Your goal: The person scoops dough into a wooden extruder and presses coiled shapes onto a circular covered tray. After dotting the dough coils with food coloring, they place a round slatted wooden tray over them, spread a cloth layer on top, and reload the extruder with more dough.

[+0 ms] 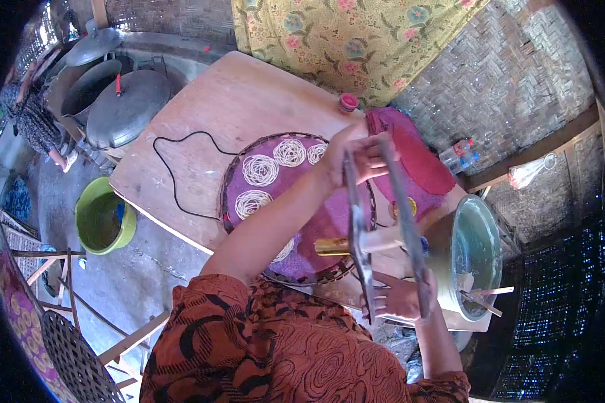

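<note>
I hold a hand press [383,238] with two long dark bars, a pale cylinder between them and a brass-coloured tube pointing left. My left hand [359,158] is wrapped around the far ends of the bars. Around the near ends my right hand [403,297] is closed, its fingers partly behind them. The press is over the right side of a round tray [309,215] lined with purple material. Several pale coils of thin strands [260,170] lie on this tray. My left forearm hides part of the lining and coils.
The tray rests on a wooden table [188,114], beside a dark cord [171,168]. A large bucket [460,255] with sticks in it stands at right, near a red cloth [420,161]. Left are a green basin [104,216], big lidded pots [128,107] and another person [37,121].
</note>
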Demonstrator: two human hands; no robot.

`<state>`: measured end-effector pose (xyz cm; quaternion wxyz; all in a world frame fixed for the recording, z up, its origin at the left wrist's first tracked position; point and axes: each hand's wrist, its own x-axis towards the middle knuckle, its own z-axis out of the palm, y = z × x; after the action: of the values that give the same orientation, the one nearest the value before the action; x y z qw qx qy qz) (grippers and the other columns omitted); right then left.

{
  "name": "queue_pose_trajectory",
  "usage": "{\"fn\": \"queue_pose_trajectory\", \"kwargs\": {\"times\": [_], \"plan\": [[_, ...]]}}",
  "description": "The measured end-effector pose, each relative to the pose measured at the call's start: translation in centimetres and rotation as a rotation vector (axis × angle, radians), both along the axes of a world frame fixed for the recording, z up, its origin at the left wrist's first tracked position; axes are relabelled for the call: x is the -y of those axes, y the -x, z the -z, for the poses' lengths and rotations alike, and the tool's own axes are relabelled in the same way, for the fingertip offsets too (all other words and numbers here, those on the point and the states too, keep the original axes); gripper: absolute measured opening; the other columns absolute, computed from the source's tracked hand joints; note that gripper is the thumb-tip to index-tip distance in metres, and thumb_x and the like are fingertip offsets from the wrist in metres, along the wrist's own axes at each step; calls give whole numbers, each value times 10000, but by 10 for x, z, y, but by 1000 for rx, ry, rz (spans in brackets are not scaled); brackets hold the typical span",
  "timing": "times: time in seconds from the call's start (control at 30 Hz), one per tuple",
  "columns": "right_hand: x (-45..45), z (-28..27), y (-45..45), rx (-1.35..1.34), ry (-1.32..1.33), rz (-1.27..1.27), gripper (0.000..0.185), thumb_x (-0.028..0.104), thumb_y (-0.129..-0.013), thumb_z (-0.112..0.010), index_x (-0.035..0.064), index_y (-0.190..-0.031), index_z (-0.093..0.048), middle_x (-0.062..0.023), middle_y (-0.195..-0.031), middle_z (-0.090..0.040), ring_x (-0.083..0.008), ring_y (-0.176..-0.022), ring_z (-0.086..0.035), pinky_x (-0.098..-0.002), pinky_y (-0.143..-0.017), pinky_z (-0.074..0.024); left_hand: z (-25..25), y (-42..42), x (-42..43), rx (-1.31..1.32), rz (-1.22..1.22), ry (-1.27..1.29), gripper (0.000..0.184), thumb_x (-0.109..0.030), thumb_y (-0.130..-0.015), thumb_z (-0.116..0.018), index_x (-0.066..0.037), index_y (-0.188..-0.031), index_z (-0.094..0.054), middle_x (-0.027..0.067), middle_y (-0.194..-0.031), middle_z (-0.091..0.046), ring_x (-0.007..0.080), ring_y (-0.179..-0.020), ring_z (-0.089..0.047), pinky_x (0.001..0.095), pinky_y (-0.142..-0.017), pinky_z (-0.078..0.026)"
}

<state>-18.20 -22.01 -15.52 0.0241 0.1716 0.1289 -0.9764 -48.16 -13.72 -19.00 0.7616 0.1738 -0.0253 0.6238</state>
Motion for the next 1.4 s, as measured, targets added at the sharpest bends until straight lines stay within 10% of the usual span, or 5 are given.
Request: {"fn": "queue_pose_trajectory", "kwargs": {"times": [0.3, 0.6, 0.67, 1.1, 1.4], "plan": [[-17, -24, 11, 355, -314, -85, 962, 660, -764, -471, -36, -1392, -254, -337, -1142, -522, -440, -1006, -573, -499, -920, -429, 71, -3, -7, 332, -138, 79, 697, -646, -864, -363, -5, -1017, -591, 193, -952, -622, 292, -839, -570, 357, -678, -417], [-16, -45, 37, 423, -742, -97, 986, 656, -778, -436, -105, -1375, -245, -350, -1086, -548, -441, -921, -610, -477, -851, -475, 24, 39, -6, 345, -141, -57, 748, -663, -854, -339, 30, -1007, -576, 180, -952, -615, 305, -910, -554, 385, -733, -444], [-12, -45, 32, 399, -689, -72, 953, 612, -786, -474, -80, -1386, -213, -344, -1173, -478, -451, -947, -596, -516, -833, -480, 26, 40, 6, 337, -171, -112, 563, -548, -883, -433, -16, -1040, -526, 142, -956, -556, 278, -955, -540, 396, -913, -436], [-14, -31, 23, 383, -822, -112, 924, 595, -785, -523, -45, -1397, -261, -304, -1133, -559, -393, -933, -632, -450, -841, -499, -4, 37, 14, 295, -254, -15, 533, -569, -856, -493, -46, -946, -539, 116, -889, -546, 269, -860, -530, 370, -837, -454], [-9, -19, 3, 455, -731, -146, 907, 579, -787, -520, -54, -1391, -277, -260, -1085, -596, -352, -872, -652, -420, -810, -511, 61, 12, 9, 429, -103, 14, 648, -626, -876, -374, -13, -995, -549, 187, -927, -582, 325, -898, -559, 439, -852, -455]]}}
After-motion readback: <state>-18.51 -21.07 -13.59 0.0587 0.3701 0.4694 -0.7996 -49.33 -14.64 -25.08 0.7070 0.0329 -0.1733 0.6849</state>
